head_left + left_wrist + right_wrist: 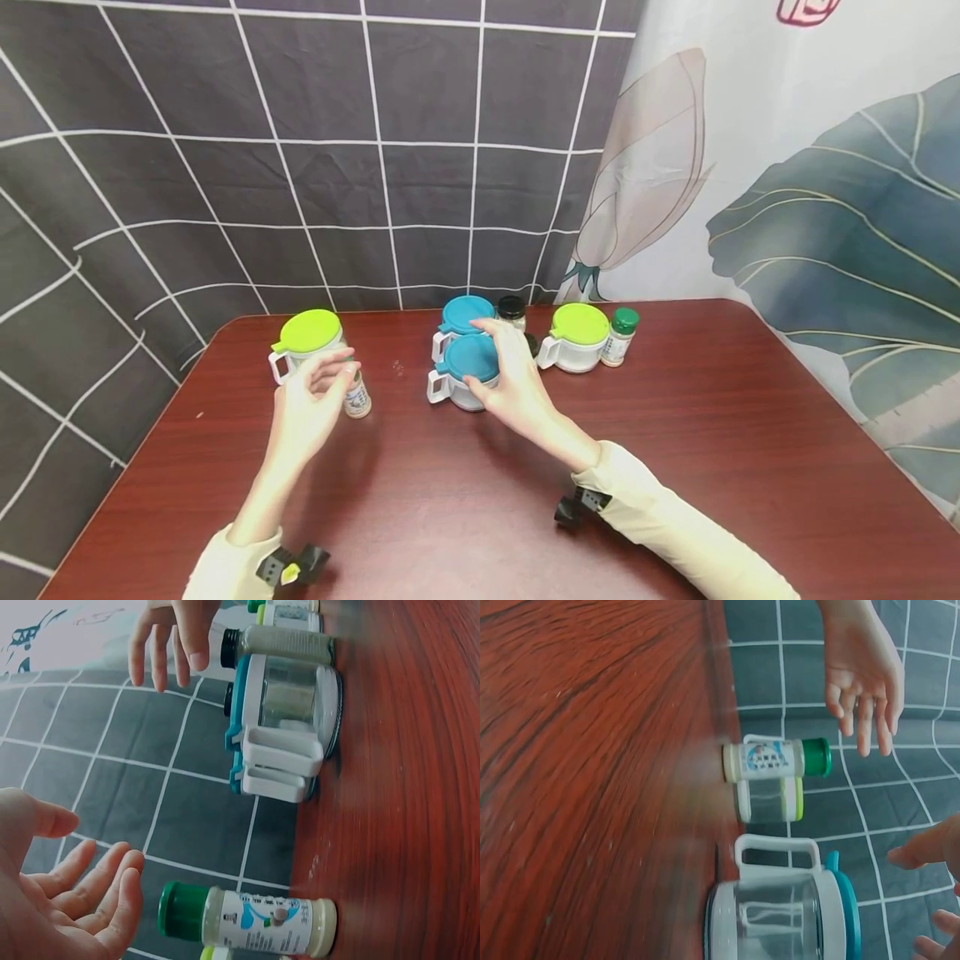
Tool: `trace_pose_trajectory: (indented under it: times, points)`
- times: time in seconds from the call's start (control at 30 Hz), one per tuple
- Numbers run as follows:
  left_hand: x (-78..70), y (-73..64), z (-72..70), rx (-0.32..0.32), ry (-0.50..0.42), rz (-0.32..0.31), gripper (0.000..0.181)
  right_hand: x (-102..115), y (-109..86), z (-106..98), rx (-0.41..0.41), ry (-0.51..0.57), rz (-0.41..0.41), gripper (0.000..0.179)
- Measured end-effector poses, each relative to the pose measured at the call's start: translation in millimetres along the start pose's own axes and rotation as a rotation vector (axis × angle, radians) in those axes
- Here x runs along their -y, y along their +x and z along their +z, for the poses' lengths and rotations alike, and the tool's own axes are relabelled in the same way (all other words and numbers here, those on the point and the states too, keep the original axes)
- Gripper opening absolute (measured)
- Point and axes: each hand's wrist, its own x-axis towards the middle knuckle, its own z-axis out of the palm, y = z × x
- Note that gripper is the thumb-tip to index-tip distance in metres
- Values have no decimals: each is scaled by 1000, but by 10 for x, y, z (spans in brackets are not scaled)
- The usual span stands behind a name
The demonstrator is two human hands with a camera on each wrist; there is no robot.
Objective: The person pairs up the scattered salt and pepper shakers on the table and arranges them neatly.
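Note:
My left hand (306, 408) hovers over a green-capped shaker bottle (262, 921), its fingers loosely bent. In the left wrist view that hand (67, 889) is apart from the bottle's cap and holds nothing. The bottle stands upright in front of a glass jar with a lime-green lid (309, 331). Thumb and fingers spread, my right hand (517, 379) is above the front blue-lidded jar (471, 358). A gap shows between the right hand (934, 851) and the blue lid (847, 911) in the right wrist view. Directly behind stands a second blue-lidded jar (467, 314).
Beside the blue-lidded jars is a black-capped bottle (512, 310), with another dark cap partly hidden by my right hand. Further right stand another lime-lidded jar (579, 329) and a green-capped bottle (619, 337). A grey checked cloth (322, 183) hangs behind the wooden table (450, 517).

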Motion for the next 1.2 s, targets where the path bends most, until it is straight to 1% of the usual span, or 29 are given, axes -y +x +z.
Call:
trace_pose_trajectory:
  times: [0.17, 0.27, 0.4, 0.57, 0.7, 0.83, 1.0, 1.1, 1.2]
  points:
    - [23, 16, -64, -19, 15, -51, 29, 64, 31, 90, 1, 25, -13, 70]
    - [35, 26, -100, -44, 10, -61, 29, 98, 49, 138, 4, 46, -23, 69]
    - [66, 39, -154, -70, 6, -56, 28, 128, 68, 201, 16, 63, -51, 68]
    - [118, 65, -225, -108, 41, -59, 28, 159, 81, 284, 41, 64, -74, 68]
    - [155, 83, -285, -142, 68, -86, 28, 184, 94, 359, 61, 63, -76, 67]
    - [200, 93, -344, -148, 102, -105, 31, 214, 116, 436, 67, 62, -80, 67]
    - [260, 113, -391, -161, 172, -126, 33, 250, 142, 524, 70, 65, -107, 68]
    - [294, 137, -415, -174, 188, -138, 34, 284, 161, 561, 91, 85, -108, 67]
    - [333, 164, -431, -181, 196, -160, 37, 323, 179, 597, 116, 104, -90, 67]
